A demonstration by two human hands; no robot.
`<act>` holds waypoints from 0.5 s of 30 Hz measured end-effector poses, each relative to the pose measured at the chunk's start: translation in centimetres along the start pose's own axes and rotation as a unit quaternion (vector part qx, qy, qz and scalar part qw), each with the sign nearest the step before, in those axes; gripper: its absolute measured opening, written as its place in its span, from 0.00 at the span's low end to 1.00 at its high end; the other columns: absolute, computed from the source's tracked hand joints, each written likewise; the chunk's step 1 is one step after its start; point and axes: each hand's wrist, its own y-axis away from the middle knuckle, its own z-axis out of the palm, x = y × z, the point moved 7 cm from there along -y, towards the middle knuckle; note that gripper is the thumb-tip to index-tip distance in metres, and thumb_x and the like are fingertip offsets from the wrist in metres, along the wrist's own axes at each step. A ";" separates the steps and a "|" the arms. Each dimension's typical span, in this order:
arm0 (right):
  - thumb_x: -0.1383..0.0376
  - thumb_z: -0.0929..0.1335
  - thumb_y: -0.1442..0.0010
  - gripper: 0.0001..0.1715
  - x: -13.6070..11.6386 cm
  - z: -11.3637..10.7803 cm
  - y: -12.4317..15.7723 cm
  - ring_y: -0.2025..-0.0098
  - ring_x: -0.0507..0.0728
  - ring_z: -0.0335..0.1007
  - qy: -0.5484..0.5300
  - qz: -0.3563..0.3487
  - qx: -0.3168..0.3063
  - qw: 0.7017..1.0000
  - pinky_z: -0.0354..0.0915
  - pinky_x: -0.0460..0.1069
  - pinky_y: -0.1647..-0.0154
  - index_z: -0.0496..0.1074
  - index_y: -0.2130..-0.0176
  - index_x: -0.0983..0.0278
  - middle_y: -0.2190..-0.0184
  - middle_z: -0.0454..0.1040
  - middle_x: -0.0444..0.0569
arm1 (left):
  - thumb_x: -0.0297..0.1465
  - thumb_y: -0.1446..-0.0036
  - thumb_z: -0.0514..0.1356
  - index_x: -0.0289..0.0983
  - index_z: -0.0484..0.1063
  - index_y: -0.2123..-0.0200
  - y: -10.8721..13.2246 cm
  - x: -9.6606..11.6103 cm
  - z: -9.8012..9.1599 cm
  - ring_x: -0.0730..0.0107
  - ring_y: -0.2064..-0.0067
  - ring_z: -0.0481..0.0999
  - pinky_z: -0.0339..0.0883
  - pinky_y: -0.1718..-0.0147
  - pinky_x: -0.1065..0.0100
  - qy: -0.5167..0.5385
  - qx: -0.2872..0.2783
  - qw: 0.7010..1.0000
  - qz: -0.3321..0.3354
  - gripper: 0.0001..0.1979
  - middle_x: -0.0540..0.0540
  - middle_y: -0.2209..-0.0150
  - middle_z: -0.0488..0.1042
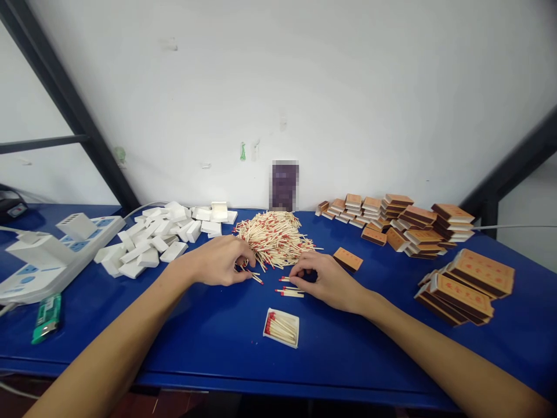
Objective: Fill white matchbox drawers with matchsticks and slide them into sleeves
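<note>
A big heap of red-tipped wooden matches [276,238] lies at the middle of the blue table. At its left front edge is my left hand [221,261], its fingers curled together around the ends of a few matches [256,277]. My right hand [324,280] is to the right, thumb and forefinger closed at the ends of several loose matches [290,292] whose red heads point left. Closer to me, between my arms, a white matchbox tray [297,332] lies open side up. Inside it are several matches with their heads to the left.
White empty trays [150,235] are piled left of the heap. Printed matchbox sleeves [418,238] stand stacked at the right, with more sleeves [467,284] nearer me and one single sleeve [348,259]. A power strip [65,261] and a green packet [47,318] lie far left.
</note>
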 end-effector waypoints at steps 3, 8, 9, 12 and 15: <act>0.67 0.68 0.39 0.08 0.0 0.0 0.0 0.67 0.54 0.68 0.003 -0.003 0.002 1.000 0.61 0.48 0.66 0.77 0.68 0.61 0.72 0.75 0.46 | 0.33 0.43 0.60 0.38 0.77 0.66 -0.2 0.3 0.4 0.68 0.66 0.74 0.62 0.66 0.67 0.010 -0.014 1.000 0.014 0.07 0.47 0.68 0.77; 0.66 0.66 0.37 0.10 -0.2 -0.2 0.0 0.68 0.53 0.67 -0.004 -0.005 0.011 1.000 0.60 0.48 0.66 0.76 0.68 0.62 0.72 0.74 0.45 | 0.28 0.42 0.57 0.38 0.76 0.68 -0.3 0.1 1.1 0.70 0.66 0.73 0.61 0.65 0.68 0.018 -0.030 0.999 0.008 0.07 0.48 0.68 0.75; 0.66 0.66 0.36 0.10 -0.2 -0.3 0.0 0.69 0.53 0.66 -0.007 -0.006 0.016 1.000 0.60 0.48 0.67 0.75 0.68 0.62 0.73 0.73 0.45 | 0.27 0.43 0.57 0.38 0.75 0.68 -0.3 -0.1 1.2 0.70 0.66 0.73 0.61 0.65 0.68 0.020 -0.029 0.999 0.007 0.07 0.49 0.68 0.74; 0.65 0.65 0.35 0.12 -0.3 -0.6 0.1 0.70 0.52 0.65 -0.010 -0.010 0.035 0.999 0.60 0.48 0.68 0.74 0.69 0.63 0.74 0.72 0.44 | 0.27 0.43 0.56 0.37 0.74 0.67 -0.3 -0.2 1.4 0.71 0.65 0.72 0.62 0.64 0.69 0.033 -0.019 0.999 0.008 0.06 0.48 0.66 0.73; 0.64 0.64 0.35 0.12 -0.3 -0.8 0.2 0.71 0.52 0.64 -0.010 -0.012 0.045 0.999 0.59 0.48 0.69 0.74 0.69 0.63 0.74 0.71 0.44 | 0.28 0.41 0.55 0.36 0.73 0.67 -0.4 0.0 0.9 0.70 0.63 0.72 0.63 0.62 0.68 0.053 0.006 0.999 0.010 0.07 0.47 0.65 0.73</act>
